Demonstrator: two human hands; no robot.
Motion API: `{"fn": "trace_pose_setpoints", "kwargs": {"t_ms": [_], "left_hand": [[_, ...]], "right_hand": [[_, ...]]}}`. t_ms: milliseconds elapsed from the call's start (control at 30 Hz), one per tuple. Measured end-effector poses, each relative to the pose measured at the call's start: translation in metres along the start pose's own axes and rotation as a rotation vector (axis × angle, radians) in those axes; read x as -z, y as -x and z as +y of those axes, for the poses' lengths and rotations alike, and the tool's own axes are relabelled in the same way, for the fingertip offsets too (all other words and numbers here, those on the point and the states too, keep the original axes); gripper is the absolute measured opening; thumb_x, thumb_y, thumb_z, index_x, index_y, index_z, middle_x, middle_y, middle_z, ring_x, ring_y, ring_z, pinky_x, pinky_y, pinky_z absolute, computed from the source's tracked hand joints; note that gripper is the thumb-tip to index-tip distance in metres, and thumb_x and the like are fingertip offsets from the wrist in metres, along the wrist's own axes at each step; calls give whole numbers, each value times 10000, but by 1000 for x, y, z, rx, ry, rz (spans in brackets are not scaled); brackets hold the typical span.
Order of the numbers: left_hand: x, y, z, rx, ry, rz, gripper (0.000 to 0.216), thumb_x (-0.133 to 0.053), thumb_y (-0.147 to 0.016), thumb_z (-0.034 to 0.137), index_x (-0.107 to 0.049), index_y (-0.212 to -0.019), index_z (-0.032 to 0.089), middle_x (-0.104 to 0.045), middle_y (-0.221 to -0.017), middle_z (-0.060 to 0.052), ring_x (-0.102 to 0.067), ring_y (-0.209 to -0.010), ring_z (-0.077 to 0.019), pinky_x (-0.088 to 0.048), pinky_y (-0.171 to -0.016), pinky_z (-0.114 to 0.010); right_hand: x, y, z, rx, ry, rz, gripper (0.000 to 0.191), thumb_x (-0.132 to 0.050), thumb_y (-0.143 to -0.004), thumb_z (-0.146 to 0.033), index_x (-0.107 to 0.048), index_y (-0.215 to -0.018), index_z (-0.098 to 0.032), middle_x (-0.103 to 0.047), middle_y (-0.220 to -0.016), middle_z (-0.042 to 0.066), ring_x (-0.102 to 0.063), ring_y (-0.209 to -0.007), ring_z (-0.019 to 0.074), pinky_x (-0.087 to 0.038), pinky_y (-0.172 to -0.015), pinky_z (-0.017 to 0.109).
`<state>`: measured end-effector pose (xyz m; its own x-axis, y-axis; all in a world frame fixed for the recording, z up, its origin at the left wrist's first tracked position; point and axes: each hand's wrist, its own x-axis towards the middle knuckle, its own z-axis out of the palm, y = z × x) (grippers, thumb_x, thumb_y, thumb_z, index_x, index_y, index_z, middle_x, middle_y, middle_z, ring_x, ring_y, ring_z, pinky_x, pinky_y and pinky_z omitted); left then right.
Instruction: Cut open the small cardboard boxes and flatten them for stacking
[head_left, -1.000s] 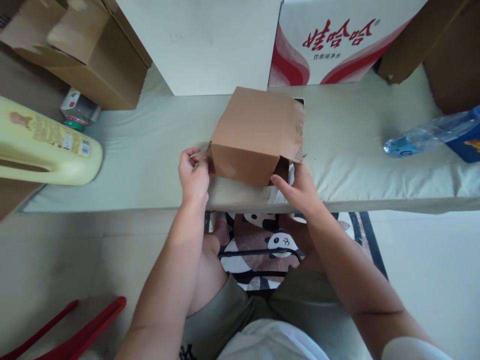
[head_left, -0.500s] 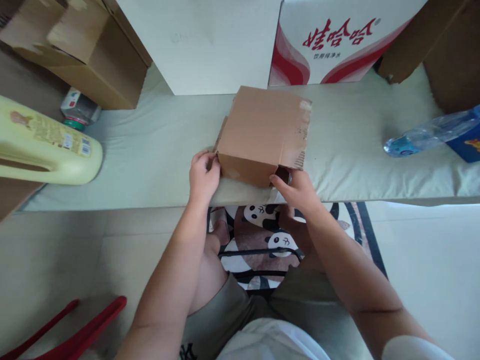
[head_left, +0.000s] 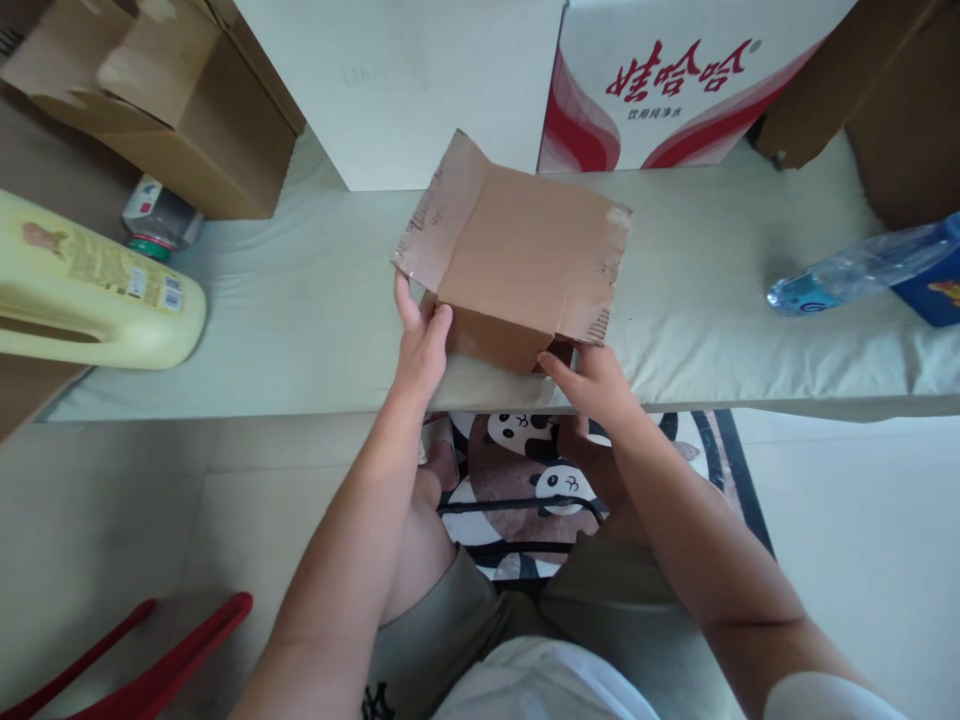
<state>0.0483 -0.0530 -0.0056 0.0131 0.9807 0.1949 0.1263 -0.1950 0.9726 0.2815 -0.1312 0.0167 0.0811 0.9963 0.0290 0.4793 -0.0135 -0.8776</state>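
Note:
A brown cardboard box (head_left: pixel 525 255) lies on the pale green cloth in front of me, between my two hands. Its left flap is lifted outward, and the right flap, with a torn edge, also sticks out. My left hand (head_left: pixel 421 340) grips the box's left side, fingers under the raised flap and thumb at the near left corner. At the near right corner, my right hand (head_left: pixel 592 380) holds the box, its thumb at the dark opening and its other fingers hidden beneath the right flap.
Behind the box stand a white carton (head_left: pixel 420 90) and a red-and-white carton (head_left: pixel 675 120). To the left are a yellow jug (head_left: pixel 97 300), a clear bottle (head_left: pixel 161 215) and a large brown box (head_left: pixel 217 120). A plastic water bottle (head_left: pixel 847 275) lies at the right.
The left flap has swung up and outward, pushed by my left hand, whose fingers have moved under it. My right hand stays at the near right corner.

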Motion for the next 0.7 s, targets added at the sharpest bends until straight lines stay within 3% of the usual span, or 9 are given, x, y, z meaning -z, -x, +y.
{"fn": "trace_pose_setpoints", "kwargs": {"t_ms": [67,200,400,467,567,700], "left_hand": [[1,-1,-4,12,52,-69,1089,-701,-797,794,-177,-1659,384,-435,-1702,-91,-412,-1590,-303,-349,-1306,-469],[1,0,-6,-22,138,-133,1137,-728,-804,743,-57,-1675,452,-343,-1760,-62,-458,-1563,-320,-325,-1319,-510],[-2,0,1,23,312,-81,1264,-845,-738,589,10,-1659,451,-504,-1652,-82,-482,-1544,-285,-327,-1317,-515],[-1,-3,1,125,415,-11,1231,-833,-719,575,-40,-1649,434,-513,-1639,-78,-464,-1559,-290,-337,-1315,-511],[0,-5,-1,287,509,-4,1007,-749,-732,646,-286,-1580,361,-517,-1629,-99,-465,-1554,-343,-378,-1287,-544],[-3,-5,-5,229,529,-71,933,-770,-722,645,-373,-1523,379,-501,-1647,-64,-439,-1570,-326,-356,-1303,-521]], "right_hand": [[1,0,0,-19,5,-1,335,-617,-826,-435,-773,-1013,-204,-811,-1034,130,-751,-1059,341,-582,-943,500],[3,1,-1,-43,15,7,314,-638,-829,-447,-782,-977,-211,-815,-1004,120,-754,-1026,333,-584,-920,486],[3,2,-2,-10,35,-7,268,-647,-820,-476,-741,-856,-228,-793,-918,102,-731,-934,309,-574,-866,468],[2,3,-3,-12,49,-22,262,-631,-821,-480,-715,-829,-232,-782,-901,98,-720,-929,309,-562,-859,466],[2,2,-3,-38,64,-38,257,-599,-838,-470,-697,-844,-232,-775,-906,100,-708,-921,306,-547,-860,464],[1,0,-2,-74,74,-62,299,-559,-862,-481,-693,-907,-218,-770,-921,120,-707,-910,315,-541,-859,479]]}}
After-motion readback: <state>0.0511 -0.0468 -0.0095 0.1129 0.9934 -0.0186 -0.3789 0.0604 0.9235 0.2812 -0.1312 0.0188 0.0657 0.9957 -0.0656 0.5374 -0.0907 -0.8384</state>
